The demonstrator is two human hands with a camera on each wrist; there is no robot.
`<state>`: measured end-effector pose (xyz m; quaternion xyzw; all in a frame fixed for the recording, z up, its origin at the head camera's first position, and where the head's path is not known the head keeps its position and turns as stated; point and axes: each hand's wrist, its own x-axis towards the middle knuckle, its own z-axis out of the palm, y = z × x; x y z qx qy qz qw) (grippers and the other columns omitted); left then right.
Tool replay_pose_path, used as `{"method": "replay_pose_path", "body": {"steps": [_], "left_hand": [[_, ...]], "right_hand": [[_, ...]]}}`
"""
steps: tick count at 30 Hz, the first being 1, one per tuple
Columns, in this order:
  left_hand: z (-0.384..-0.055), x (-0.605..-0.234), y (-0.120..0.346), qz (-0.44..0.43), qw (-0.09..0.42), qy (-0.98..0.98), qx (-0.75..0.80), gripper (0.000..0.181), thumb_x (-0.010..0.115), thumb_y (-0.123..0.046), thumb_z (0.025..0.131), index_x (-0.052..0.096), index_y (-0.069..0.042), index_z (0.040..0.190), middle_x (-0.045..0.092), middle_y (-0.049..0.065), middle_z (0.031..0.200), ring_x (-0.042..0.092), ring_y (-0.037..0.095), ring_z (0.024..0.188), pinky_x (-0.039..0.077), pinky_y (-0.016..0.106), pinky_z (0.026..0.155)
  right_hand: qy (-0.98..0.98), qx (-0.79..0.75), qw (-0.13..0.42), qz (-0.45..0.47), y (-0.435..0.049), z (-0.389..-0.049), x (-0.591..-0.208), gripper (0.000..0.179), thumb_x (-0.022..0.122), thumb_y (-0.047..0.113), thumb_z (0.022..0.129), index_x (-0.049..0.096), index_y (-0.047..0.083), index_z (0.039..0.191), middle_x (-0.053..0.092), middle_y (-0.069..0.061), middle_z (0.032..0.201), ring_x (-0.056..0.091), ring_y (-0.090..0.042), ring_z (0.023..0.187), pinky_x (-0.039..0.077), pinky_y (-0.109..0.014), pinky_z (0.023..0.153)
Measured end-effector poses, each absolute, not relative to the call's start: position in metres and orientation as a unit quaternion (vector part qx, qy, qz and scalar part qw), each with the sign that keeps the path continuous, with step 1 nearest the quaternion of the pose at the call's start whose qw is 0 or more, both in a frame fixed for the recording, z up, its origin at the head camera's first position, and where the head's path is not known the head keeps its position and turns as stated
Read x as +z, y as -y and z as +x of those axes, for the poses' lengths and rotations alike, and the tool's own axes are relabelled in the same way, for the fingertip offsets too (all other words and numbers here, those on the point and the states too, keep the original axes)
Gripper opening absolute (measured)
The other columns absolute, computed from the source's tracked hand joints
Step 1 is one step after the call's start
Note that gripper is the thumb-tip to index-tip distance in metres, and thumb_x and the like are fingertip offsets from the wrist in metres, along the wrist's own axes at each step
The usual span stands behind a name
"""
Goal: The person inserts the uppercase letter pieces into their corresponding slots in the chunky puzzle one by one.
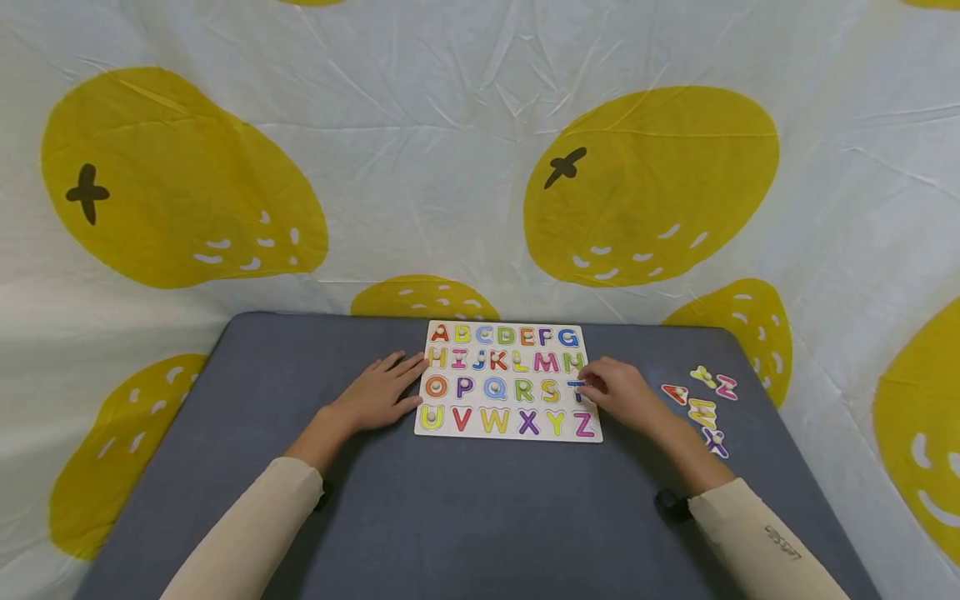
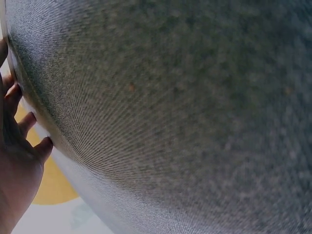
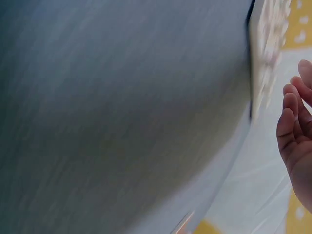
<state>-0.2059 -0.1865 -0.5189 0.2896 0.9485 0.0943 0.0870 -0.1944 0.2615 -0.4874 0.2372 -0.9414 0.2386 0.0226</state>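
A pale wooden alphabet puzzle board (image 1: 480, 401) lies at the far middle of the table, with coloured letters in rows, many with knobs. My left hand (image 1: 378, 396) rests flat at its left edge, fingers spread and fingertips touching the board. My right hand (image 1: 617, 392) is over the board's right side with fingers loosely curved. Its fingertips overlap the blue letter T (image 1: 577, 389) and stand just below the N (image 1: 573, 362). In the right wrist view the right hand (image 3: 296, 131) appears raised above the board (image 3: 258, 63), with nothing visible between its fingers.
Several loose letter pieces lie on the grey table (image 1: 480, 517) at right: a yellow-green Y (image 1: 702, 377), a pink Z (image 1: 726, 387), a red V (image 1: 674, 393), a yellow W (image 1: 702, 412) and a purple X (image 1: 716, 442). A patterned curtain (image 1: 420, 200) hangs behind.
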Motion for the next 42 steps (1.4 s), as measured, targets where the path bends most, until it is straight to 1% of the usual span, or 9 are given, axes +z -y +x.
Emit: {"method": "replay_pose_path", "body": {"steps": [4, 13, 16, 21, 26, 29, 34, 39, 42], "left_hand": [[-0.207, -0.521, 0.187, 0.29, 0.083, -0.949, 0.093, 0.072, 0.051, -0.05, 0.106, 0.027, -0.018, 0.166, 0.028, 0.003, 0.171, 0.024, 0.038, 0.158, 0.025, 0.063, 0.123], [-0.206, -0.521, 0.187, 0.29, 0.081, -0.949, 0.094, 0.071, 0.05, -0.05, 0.106, 0.028, -0.018, 0.165, 0.029, 0.003, 0.171, 0.025, 0.038, 0.157, 0.026, 0.064, 0.122], [-0.205, -0.521, 0.186, 0.29, 0.083, -0.949, 0.091, 0.071, 0.05, -0.051, 0.106, 0.027, -0.018, 0.165, 0.029, 0.003, 0.171, 0.025, 0.038, 0.157, 0.026, 0.064, 0.122], [-0.206, -0.521, 0.186, 0.284, 0.092, -0.95, 0.09, 0.072, 0.049, -0.052, 0.106, 0.026, -0.02, 0.166, 0.027, 0.001, 0.172, 0.024, 0.037, 0.158, 0.025, 0.063, 0.124], [-0.206, -0.52, 0.187, 0.283, 0.093, -0.95, 0.093, 0.072, 0.049, -0.053, 0.106, 0.026, -0.02, 0.166, 0.027, 0.001, 0.171, 0.023, 0.036, 0.158, 0.024, 0.063, 0.124], [-0.206, -0.519, 0.186, 0.285, 0.087, -0.95, 0.092, 0.072, 0.05, -0.052, 0.106, 0.026, -0.019, 0.166, 0.028, 0.002, 0.171, 0.024, 0.037, 0.158, 0.025, 0.063, 0.123], [-0.205, -0.518, 0.186, 0.286, 0.085, -0.95, 0.095, 0.071, 0.051, -0.051, 0.106, 0.027, -0.018, 0.165, 0.029, 0.002, 0.171, 0.025, 0.038, 0.157, 0.026, 0.064, 0.123], [-0.205, -0.518, 0.185, 0.285, 0.086, -0.95, 0.097, 0.071, 0.051, -0.05, 0.106, 0.027, -0.018, 0.165, 0.029, 0.002, 0.171, 0.025, 0.037, 0.157, 0.026, 0.064, 0.123], [-0.205, -0.519, 0.185, 0.285, 0.085, -0.95, 0.098, 0.071, 0.051, -0.05, 0.106, 0.027, -0.018, 0.165, 0.029, 0.002, 0.171, 0.024, 0.037, 0.157, 0.025, 0.064, 0.123]], "right_hand": [[0.953, 0.221, 0.037, 0.205, -0.295, -0.195, -0.49, 0.017, 0.081, 0.01, 0.089, 0.074, 0.003, 0.102, 0.068, -0.006, 0.091, 0.062, -0.016, 0.08, 0.054, -0.036, 0.072], [0.966, 0.203, 0.061, 0.151, -0.355, -0.195, -0.495, 0.017, 0.081, 0.009, 0.089, 0.072, -0.001, 0.099, 0.069, -0.012, 0.086, 0.063, -0.024, 0.076, 0.052, -0.043, 0.07], [0.971, 0.193, 0.049, 0.132, -0.368, -0.193, -0.494, 0.018, 0.08, 0.012, 0.091, 0.072, -0.002, 0.099, 0.069, -0.013, 0.087, 0.064, -0.026, 0.077, 0.053, -0.046, 0.07], [0.978, 0.18, 0.021, 0.099, -0.382, -0.19, -0.494, 0.022, 0.077, 0.018, 0.094, 0.069, -0.002, 0.096, 0.068, -0.012, 0.084, 0.062, -0.025, 0.074, 0.05, -0.045, 0.068], [0.982, 0.17, -0.006, 0.079, -0.388, -0.189, -0.496, 0.028, 0.073, 0.025, 0.098, 0.065, -0.002, 0.093, 0.067, -0.01, 0.08, 0.06, -0.022, 0.07, 0.048, -0.052, 0.073], [0.984, 0.161, -0.012, 0.077, -0.39, -0.188, -0.497, 0.029, 0.072, 0.025, 0.098, 0.064, -0.001, 0.09, 0.063, -0.007, 0.076, 0.055, -0.018, 0.064, 0.047, -0.048, 0.07], [0.983, 0.158, -0.012, 0.089, -0.39, -0.187, -0.496, 0.023, 0.073, 0.019, 0.097, 0.064, 0.0, 0.087, 0.06, -0.006, 0.074, 0.05, -0.016, 0.061, 0.042, -0.038, 0.064], [0.98, 0.172, 0.007, 0.103, -0.384, -0.189, -0.493, 0.019, 0.074, 0.014, 0.096, 0.064, 0.0, 0.087, 0.061, -0.005, 0.072, 0.05, -0.016, 0.063, 0.04, -0.034, 0.061], [0.977, 0.174, 0.028, 0.118, -0.374, -0.192, -0.49, 0.016, 0.076, 0.011, 0.093, 0.065, 0.001, 0.088, 0.061, -0.004, 0.073, 0.051, -0.017, 0.065, 0.042, -0.035, 0.06]]}}
